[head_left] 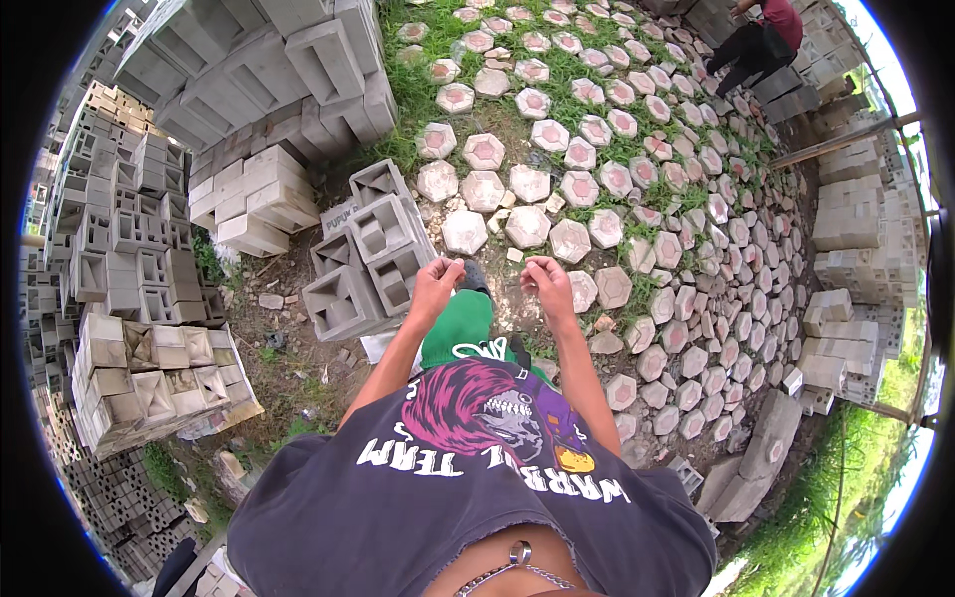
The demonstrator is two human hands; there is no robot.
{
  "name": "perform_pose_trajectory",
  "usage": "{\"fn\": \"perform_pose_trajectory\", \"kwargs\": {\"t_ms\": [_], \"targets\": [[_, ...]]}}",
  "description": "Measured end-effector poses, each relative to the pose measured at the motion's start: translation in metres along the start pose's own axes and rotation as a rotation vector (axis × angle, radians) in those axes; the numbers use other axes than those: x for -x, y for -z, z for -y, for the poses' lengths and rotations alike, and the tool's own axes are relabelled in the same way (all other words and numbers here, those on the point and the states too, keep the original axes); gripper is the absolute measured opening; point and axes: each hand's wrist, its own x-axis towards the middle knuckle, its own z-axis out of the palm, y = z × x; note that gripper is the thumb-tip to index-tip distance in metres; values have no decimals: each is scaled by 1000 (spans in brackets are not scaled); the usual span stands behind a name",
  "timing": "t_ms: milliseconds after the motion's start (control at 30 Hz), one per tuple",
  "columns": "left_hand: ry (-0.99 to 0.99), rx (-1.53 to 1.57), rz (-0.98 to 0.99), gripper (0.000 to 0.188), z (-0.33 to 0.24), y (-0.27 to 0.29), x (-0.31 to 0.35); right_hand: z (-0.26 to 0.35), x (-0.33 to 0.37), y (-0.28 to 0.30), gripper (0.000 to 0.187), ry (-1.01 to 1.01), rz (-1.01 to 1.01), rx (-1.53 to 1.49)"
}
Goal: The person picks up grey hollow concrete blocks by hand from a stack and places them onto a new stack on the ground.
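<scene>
My left hand (pixel 438 283) hangs in front of me with its fingers curled in, and nothing shows in it. To its left stands a small stack of grey hollow concrete blocks (pixel 350 295); the hand is nearest to these. My right hand (pixel 549 283) is held level with the left, a gap between them, its fingers also curled and no object visible. Just beyond both hands, hexagonal paving blocks (pixel 528 227) with pinkish centres lie on the ground. A whitish paver (pixel 465 232) lies ahead of the left hand.
Tall stacks of hollow blocks (pixel 261 75) rise at the far left, with pale solid blocks (pixel 261 196) below them. More block stacks (pixel 164 373) stand left. Rows of pavers with grass between spread right. At the far right a person (pixel 761 45) bends near block piles (pixel 851 214).
</scene>
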Motion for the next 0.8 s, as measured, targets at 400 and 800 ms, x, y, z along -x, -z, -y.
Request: {"fn": "perform_pose_trajectory", "kwargs": {"t_ms": [400, 800], "targets": [[-110, 157, -109, 8, -85, 9, -118, 71, -138, -56, 21, -30, 161, 74], [-81, 121, -219, 26, -140, -29, -237, 155, -273, -55, 33, -8, 190, 158]]}}
